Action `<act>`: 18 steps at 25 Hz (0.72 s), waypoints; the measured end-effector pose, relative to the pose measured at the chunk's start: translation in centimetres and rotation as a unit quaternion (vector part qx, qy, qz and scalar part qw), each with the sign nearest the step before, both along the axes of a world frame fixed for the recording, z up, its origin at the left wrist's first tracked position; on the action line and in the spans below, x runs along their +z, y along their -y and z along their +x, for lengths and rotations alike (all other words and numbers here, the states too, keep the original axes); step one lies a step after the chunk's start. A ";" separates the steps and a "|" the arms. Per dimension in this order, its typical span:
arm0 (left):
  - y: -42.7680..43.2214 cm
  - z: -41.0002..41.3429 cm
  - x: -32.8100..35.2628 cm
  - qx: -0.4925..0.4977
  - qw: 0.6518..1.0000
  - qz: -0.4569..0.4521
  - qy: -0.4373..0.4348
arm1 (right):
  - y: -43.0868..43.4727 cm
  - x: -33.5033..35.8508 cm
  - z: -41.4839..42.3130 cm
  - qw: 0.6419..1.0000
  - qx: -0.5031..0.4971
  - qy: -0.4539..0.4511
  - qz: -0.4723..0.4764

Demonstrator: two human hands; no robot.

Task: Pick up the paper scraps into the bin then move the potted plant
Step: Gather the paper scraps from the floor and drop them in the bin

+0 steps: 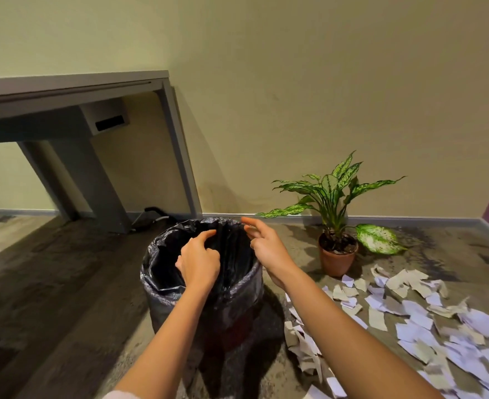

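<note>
Dead centre of the frame: a round bin (228, 332) dressed in a black plastic liner (165, 283), upright on the floor (64, 283). Above its open mouth, both bare hands. Left hand (200, 262) low over the dark opening, fingers curled in toward the palm, forefinger reaching for the far rim; impossible to tell whether pinching anything. Right hand (266, 246) just over the bin's right rim, fingers loosely bent and spread, holding nothing. Lower right of the frame: paper scraps (410, 318), white and grey-beige, strewn thick across the floor, the nearest ones right beside the bin's base. Beyond them, right of centre: potted plant (335, 194), speckled green leaves rising from a terracotta pot (336, 263), upright near the wall (295, 82), just past the farthest scraps and apart from the bin. Upper left: grey desk (73, 84) against that pale wall, dark cables (151, 216) on the floor by its leg.
</note>
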State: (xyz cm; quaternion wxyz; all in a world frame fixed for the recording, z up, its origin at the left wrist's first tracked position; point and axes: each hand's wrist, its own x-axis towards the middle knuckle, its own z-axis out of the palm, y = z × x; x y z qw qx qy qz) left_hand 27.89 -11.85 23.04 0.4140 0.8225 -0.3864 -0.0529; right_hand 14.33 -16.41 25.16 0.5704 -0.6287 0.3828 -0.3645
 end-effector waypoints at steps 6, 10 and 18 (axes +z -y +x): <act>-0.7 -5.9 -0.4 -0.063 0.995 -0.045 0.067 | -0.3 -2.4 -5.5 0.995 -0.063 -0.061 -0.044; -0.6 -12.4 -2.2 -0.161 0.979 -0.070 0.102 | -1.0 -5.0 -10.2 0.985 -0.091 -0.129 -0.073; -2.4 -22.8 -11.3 -0.307 0.949 0.002 0.076 | -4.2 -12.6 -21.3 0.960 -0.126 -0.247 -0.027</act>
